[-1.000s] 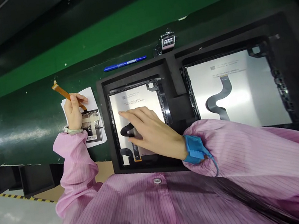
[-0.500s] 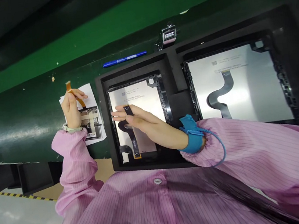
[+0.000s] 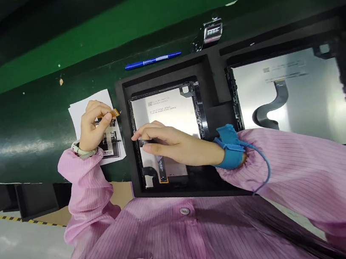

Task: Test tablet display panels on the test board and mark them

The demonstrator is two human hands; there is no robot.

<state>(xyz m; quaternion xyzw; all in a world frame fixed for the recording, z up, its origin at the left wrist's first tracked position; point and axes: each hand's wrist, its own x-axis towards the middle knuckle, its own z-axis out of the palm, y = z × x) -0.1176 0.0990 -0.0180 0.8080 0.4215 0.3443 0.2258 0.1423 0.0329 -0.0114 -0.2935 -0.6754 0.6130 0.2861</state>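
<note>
My left hand (image 3: 95,123) pinches an orange flex cable (image 3: 115,112) between thumb and fingers, its end pointing right. Under that hand lies a small flat module with a black-and-tan face (image 3: 109,140), on white paper sheets (image 3: 79,109). Over the nearer display panel (image 3: 172,99), silver-backed with a black frame, is my right hand (image 3: 175,144), thumb and fingertips apart. Part of a black flex cable (image 3: 162,169) shows below the hand, and its dark curve appears between thumb and fingers. The upper end of this cable is hidden by the hand.
Both panels sit in a black foam tray (image 3: 219,116); the second display panel (image 3: 314,105) with its own curved cable is on the right. Beyond the tray lie a blue pen (image 3: 152,60) and a metal tally counter (image 3: 212,31). A blue wrist strap (image 3: 230,149) trails a cord.
My left hand has turned the orange cable's end from upward to the right, lower over the module. My right hand no longer holds the black cable's end up and now covers it. The view shifted slightly.
</note>
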